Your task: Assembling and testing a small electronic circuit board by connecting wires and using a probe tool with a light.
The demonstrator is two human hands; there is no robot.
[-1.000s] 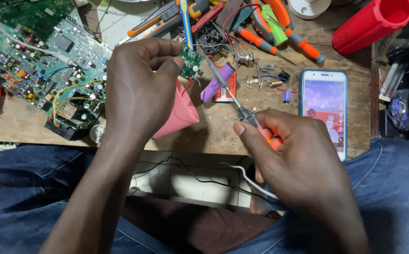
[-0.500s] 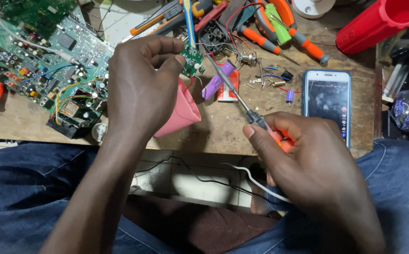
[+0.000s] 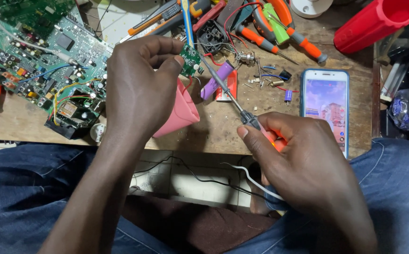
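The left hand arches over the surface, pinching a small green circuit board above a pink cone-shaped piece. The right hand grips a soldering iron, tip angled at the board.

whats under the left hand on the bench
A pink cone-shaped piece sticks out beneath the left hand, resting on the wooden bench. Its upper part and any link to the small green circuit board are covered by the palm.
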